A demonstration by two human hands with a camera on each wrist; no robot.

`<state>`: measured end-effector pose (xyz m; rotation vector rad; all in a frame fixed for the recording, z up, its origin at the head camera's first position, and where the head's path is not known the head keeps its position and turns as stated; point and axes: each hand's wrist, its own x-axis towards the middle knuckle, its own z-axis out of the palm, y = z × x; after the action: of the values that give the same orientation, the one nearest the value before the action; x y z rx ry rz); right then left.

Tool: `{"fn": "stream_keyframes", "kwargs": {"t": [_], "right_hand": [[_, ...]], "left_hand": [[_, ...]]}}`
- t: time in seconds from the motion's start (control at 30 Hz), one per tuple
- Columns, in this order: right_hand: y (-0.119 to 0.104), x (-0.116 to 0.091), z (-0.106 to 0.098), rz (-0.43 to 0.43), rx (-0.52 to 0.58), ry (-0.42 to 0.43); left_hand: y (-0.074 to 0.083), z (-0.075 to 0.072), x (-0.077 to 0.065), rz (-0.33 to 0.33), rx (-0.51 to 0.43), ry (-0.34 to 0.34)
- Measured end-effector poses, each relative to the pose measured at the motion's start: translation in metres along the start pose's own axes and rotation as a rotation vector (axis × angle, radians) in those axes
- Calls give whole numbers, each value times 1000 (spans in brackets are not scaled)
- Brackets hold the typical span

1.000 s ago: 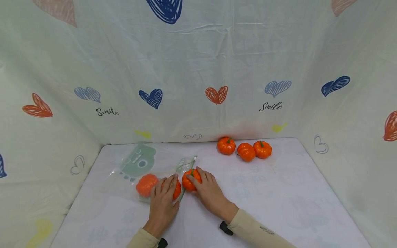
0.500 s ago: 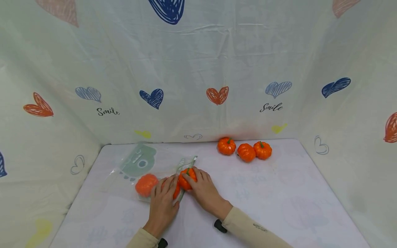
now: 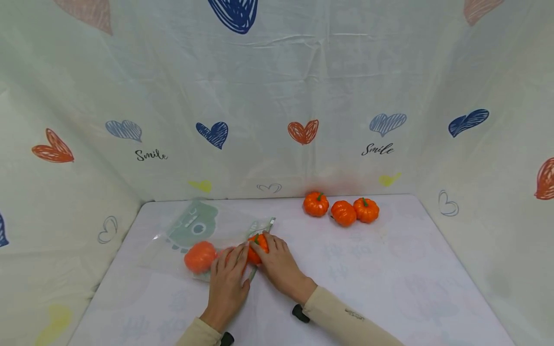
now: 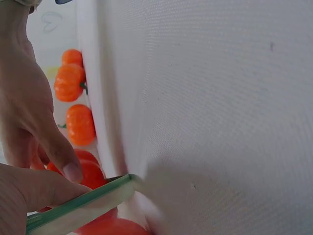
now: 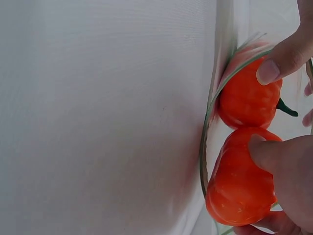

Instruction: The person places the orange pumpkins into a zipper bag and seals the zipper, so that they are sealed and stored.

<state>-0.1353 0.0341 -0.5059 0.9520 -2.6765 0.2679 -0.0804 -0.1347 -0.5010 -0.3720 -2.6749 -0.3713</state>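
Observation:
A clear zip bag (image 3: 195, 222) with a green monster print lies flat on the left half of the table. Inside it, an orange toy pumpkin (image 3: 200, 257) sits left of my left hand (image 3: 228, 278), and another pumpkin (image 5: 248, 100) lies just inside the mouth, mostly covered by that hand in the head view. My left thumb is within the green-edged mouth, fingers on the other side, holding the rim apart. My right hand (image 3: 281, 266) grips a third pumpkin (image 5: 237, 183) at the opening, where it touches the pumpkin in the bag.
At the back of the white table (image 3: 381, 288) stand three more toy pumpkins: one on its own (image 3: 316, 204), and a touching pair made of a stemless-looking pumpkin (image 3: 344, 213) and a green-stemmed pumpkin (image 3: 366, 210). A heart-printed cloth (image 3: 259, 96) hangs behind.
My right hand has moved left with its pumpkin, from beside the bag into its mouth. The pumpkins inside have shifted slightly left. My left hand has stayed in place.

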Motion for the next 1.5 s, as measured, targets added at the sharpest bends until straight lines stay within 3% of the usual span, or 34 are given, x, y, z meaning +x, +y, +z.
{"fn": "stream_keyframes", "kwargs": {"t": [0.17,0.43,0.73,0.9,1.13,1.5], "right_hand": [[-5,4,7,4,-15,-7],[-7,6,12,-10,-38,-31],[-4,-1,9,-31,25,57],[0,-8,3,10,43,75],[5,-13,5,89,-58,75],[1,2,17,135,-79,95]], "left_hand": [[0,1,0,14,4,15],[1,0,0,-8,10,-18],[-2,5,-3,41,-24,99],[-3,6,-3,40,-34,103],[-3,6,-2,27,-44,92],[-4,5,-3,57,-43,133]]}}
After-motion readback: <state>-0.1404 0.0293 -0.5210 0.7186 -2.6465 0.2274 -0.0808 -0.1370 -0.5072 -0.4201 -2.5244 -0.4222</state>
